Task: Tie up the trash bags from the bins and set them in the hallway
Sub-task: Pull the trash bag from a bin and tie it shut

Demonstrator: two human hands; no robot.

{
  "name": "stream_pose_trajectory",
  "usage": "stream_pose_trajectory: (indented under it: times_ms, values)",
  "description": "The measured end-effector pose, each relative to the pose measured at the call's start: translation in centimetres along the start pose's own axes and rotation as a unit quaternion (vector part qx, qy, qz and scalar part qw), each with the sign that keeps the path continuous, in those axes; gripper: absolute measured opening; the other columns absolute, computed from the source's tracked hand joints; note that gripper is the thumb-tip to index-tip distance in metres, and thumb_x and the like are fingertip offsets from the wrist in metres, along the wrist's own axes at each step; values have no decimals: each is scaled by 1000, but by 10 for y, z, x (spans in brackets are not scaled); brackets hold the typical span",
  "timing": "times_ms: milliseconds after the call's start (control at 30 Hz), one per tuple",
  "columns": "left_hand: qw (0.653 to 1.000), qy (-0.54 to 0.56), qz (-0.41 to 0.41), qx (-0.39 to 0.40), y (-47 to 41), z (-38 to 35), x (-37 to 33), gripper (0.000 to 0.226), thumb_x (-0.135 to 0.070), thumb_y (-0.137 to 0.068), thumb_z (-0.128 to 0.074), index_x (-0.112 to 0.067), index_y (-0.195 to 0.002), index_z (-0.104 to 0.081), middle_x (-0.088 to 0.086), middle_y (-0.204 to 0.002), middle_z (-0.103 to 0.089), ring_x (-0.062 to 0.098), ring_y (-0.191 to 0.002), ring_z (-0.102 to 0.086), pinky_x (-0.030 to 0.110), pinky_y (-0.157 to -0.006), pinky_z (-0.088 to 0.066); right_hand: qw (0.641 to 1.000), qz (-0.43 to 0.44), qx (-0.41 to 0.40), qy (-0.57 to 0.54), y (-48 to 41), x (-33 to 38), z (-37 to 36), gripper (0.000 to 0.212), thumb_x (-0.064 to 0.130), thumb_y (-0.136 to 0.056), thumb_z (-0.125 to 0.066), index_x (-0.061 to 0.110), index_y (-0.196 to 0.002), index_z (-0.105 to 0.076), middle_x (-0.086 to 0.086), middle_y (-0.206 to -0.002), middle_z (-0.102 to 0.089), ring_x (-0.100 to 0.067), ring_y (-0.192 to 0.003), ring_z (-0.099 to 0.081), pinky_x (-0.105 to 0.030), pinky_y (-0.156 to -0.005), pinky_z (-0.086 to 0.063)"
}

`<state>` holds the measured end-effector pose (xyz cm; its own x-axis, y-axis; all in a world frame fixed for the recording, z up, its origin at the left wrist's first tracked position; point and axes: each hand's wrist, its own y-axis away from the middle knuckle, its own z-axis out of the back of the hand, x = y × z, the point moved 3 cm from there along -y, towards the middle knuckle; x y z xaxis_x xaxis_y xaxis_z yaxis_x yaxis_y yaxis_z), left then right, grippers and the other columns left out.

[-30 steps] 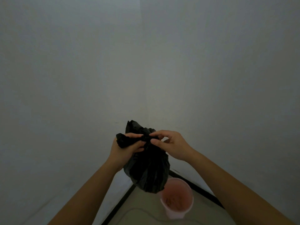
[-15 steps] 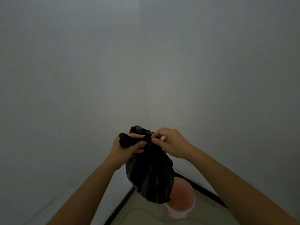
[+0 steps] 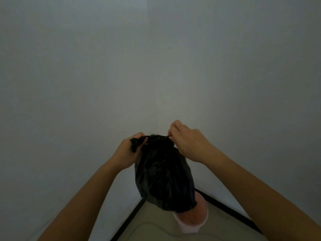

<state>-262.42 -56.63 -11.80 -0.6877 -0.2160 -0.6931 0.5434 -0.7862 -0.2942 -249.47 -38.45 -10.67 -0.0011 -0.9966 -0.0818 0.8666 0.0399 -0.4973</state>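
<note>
Over the pink bin (image 3: 196, 221) in the corner where two pale walls met, a person held a black trash bag (image 3: 165, 174) up in the air. Its bottom hung at the bin's rim; whether it touched I could not tell. The left hand (image 3: 127, 152) had its fingers curled round a bunched tail of plastic at the bag's neck. The right hand (image 3: 187, 143) pinched the other tail between thumb and fingertips, and the two hands sat apart on either side of the neck. It looked to me like the tying step, though the knot itself was lost in the dark folds. The next move, I judged, called for an even outward pull that would not tear the thin plastic, then one hand at the neck for the carry to the hallway.
</note>
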Motion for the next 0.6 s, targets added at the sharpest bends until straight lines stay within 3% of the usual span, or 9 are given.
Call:
stream_pose_trajectory:
  times_ms: [133,233,300,367,433,500,567,600]
  values:
    - [999,29,22,5,-1,6,0,24,-28,-103,-46,-13,-99,-64,0,-92,-67,9,-87,-64,22,-78,-48,997,4,-23,67,3,-7,1,30,32,-100,-33,13,-99,-57,-4,-105,-53,-18,-77,-54,-27,-42,-29]
    - [998,36,51,11,-2,6,2,22,-28,-103,-47,-20,-92,-64,-15,-85,-67,1,-83,-62,18,-74,-46,998,-11,-8,65,5,-11,-8,33,34,-99,-29,14,-101,-55,-3,-104,-52,-20,-80,-54,-28,-43,-29]
    - [996,55,72,-2,0,3,2,23,-28,-102,-47,-24,-85,-61,-21,-80,-65,-2,-78,-61,17,-73,-43,999,-31,-2,43,7,-13,-14,32,36,-100,-30,17,-102,-55,-1,-104,-53,-19,-82,-55,-29,-45,-33]
    - [990,96,99,-21,0,1,1,23,-31,-102,-48,-20,-92,-66,-15,-86,-69,1,-81,-63,21,-77,-46,995,-86,-2,-48,8,-16,-20,25,37,-103,-38,19,-106,-56,4,-104,-53,-15,-82,-55,-30,-55,-41]
    - [987,117,110,-29,-2,1,-2,27,-33,-101,-50,-14,-98,-69,-3,-92,-71,9,-88,-66,26,-81,-49,968,-156,11,-196,10,-18,-27,17,35,-103,-45,23,-108,-55,10,-100,-52,-10,-78,-54,-29,-66,-44]
    - [988,111,109,-24,-5,3,-6,28,-33,-100,-51,-12,-93,-68,0,-88,-70,13,-86,-66,27,-78,-48,916,-210,31,-340,11,-13,-36,14,33,-101,-49,26,-112,-54,11,-98,-56,-9,-81,-59,-27,-68,-46]
    - [992,67,102,-11,-7,6,-9,26,-33,-100,-53,-14,-94,-69,-3,-90,-71,5,-85,-65,19,-76,-46,859,-245,70,-444,12,-5,-44,33,39,-98,-55,25,-127,-51,8,-106,-59,-12,-87,-64,-25,-66,-48]
    - [995,33,95,-10,-8,7,-7,25,-34,-99,-54,-15,-95,-70,-3,-92,-71,4,-87,-65,19,-77,-47,848,-247,103,-458,13,0,-49,46,45,-94,-58,27,-135,-46,7,-112,-58,-12,-89,-64,-22,-67,-48]
